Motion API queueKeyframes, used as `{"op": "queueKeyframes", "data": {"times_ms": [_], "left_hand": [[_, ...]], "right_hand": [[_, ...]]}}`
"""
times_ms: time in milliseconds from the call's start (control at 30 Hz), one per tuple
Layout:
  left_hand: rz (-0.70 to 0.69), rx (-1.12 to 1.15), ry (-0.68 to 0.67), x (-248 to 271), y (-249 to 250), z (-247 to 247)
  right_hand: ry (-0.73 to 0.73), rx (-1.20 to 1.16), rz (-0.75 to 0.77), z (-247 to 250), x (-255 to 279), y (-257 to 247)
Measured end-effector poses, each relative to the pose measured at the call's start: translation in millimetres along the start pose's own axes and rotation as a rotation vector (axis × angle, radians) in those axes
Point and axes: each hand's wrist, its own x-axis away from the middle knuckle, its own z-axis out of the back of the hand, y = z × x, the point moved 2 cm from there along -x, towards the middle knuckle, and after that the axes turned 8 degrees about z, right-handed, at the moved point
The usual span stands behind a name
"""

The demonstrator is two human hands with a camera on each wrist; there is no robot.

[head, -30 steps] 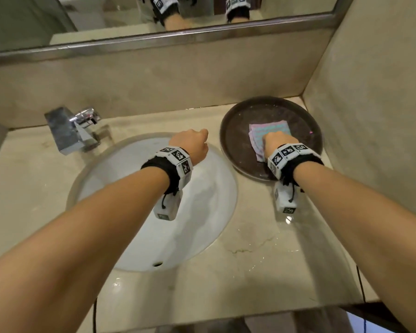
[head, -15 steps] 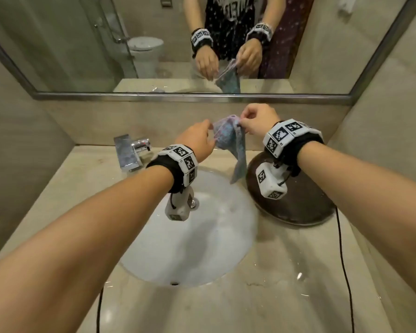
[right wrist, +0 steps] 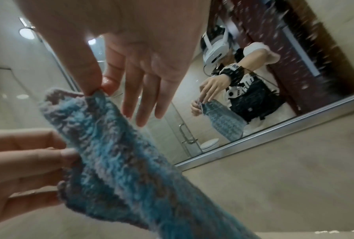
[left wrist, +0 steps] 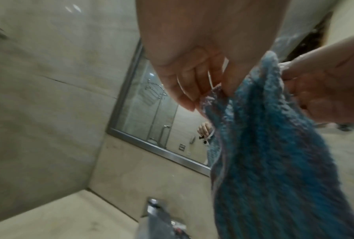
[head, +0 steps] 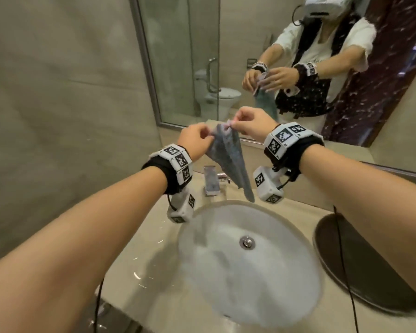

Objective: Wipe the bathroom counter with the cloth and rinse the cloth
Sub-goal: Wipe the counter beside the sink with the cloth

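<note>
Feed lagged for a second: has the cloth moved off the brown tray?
Yes. The cloth has left the brown tray and now hangs leftward above the faucet, pinched by left hand and right hand.

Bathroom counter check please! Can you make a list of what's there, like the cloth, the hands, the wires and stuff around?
Surface: beige counter, some wet spots.
Job's things: blue cloth hangs above the sink, near the faucet.
Clutter: dark round tray.
Grippers: left hand and right hand each pinch the cloth's top edge.
Cables: black cable crosses the tray.
Surroundings: mirror, tiled walls.
</note>
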Motion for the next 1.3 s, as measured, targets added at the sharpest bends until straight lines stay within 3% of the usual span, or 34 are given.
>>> {"op": "queueKeyframes", "data": {"times_ms": [267, 400, 633, 767, 900, 1000, 1167, 1300], "left_hand": [[0.303, 0.207, 0.115, 6, -104, 83], [0.364, 0.310, 0.134, 20, -145, 99], [0.435, 0.255, 0.097, 27, -195, 101], [0.448, 0.181, 0.119, 19, -218, 92], [0.479, -0.078, 0.098, 12, -251, 65], [0.455, -0.217, -0.086, 12, -278, 36], [0.283, -0.322, -0.437, 21, -306, -19], [0.231, -0.328, -0.625, 23, -317, -62]], "right_hand": [[-0.048, -0.005, -0.019, -96, -22, -23], [-0.180, 0.121, 0.008, -139, -19, -22], [-0.371, 0.243, -0.112, -186, -15, -6], [-0.283, 0.338, -0.172, -203, -21, 14], [-0.252, 0.364, -0.319, -227, -12, 47], [-0.374, 0.447, -0.374, -249, -2, 74], [-0.685, 0.577, -0.408, -279, 14, 109], [-0.761, 0.574, -0.433, -307, 27, 142]]}}
